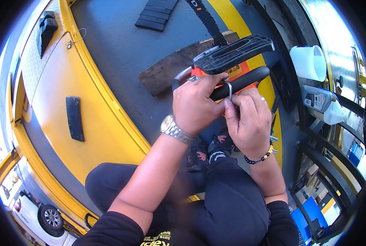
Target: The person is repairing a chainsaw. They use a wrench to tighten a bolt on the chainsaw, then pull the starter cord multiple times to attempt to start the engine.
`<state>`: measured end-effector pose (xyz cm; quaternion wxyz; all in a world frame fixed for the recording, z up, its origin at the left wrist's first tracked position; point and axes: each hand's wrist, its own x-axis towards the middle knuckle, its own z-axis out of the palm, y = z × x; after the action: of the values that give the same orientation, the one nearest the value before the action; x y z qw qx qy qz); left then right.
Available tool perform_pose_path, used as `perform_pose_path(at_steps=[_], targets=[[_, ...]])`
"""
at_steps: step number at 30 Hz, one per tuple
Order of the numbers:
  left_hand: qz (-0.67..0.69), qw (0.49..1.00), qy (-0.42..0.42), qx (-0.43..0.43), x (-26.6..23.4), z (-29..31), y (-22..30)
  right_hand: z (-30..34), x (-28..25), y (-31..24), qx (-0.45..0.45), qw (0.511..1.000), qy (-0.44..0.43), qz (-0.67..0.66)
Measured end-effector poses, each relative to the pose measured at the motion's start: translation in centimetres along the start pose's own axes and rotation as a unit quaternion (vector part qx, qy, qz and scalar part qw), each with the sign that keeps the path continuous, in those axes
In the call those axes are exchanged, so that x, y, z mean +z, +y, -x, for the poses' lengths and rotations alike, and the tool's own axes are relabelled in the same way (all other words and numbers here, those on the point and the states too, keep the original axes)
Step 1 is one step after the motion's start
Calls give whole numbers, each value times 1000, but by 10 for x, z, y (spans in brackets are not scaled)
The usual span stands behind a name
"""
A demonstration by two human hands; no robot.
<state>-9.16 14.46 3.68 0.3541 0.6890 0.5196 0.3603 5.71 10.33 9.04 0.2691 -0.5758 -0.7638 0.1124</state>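
An orange chainsaw (243, 76) with a black hand guard (236, 54) and a black handle (248, 83) sits in front of me. Its bar and chain (209, 22) point away from me. Beside the handle, my left hand (197, 102), with a ring and a metal watch, is closed, index finger and thumb at a bent silver hex key (231, 88). My right hand (250, 119), wearing a ring and a beaded bracelet, pinches the key's lower part. My fingers hide the key's ends and whatever it engages.
Under the saw's front lies a wooden block (162, 74) on the grey floor. A black ribbed piece (156, 14) lies farther off. At left is a yellow platform (88, 110) with a black pad (74, 119). To the right, a dark metal rack (330, 153) holds a white container (308, 61) and bottles (316, 98).
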Motion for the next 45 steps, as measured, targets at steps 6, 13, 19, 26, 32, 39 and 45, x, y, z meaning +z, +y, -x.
perform_pose_path(at_steps=[6,13,19,26,32,39,45], targets=[[31,999,0,11,0,-1,-6,-16,-2,-7,-56,998,1,26],[-6,1000,-22,1,1,-1,-5,-8,8,-3,29,999,29,25],[-18,1000,-17,3,-2,-1,0,-20,-9,1,21,999,-18,28],[-28,999,-23,-6,0,-1,0,-11,-2,4,8,996,33,78],[-12,999,-50,-13,-4,-1,-4,-13,1,-13,5,999,-32,34],[-15,997,-58,-47,-7,-4,7,-25,-10,3,-46,997,-47,31],[-21,997,-62,-31,-3,-4,2,-40,-15,5,-116,992,-30,40]])
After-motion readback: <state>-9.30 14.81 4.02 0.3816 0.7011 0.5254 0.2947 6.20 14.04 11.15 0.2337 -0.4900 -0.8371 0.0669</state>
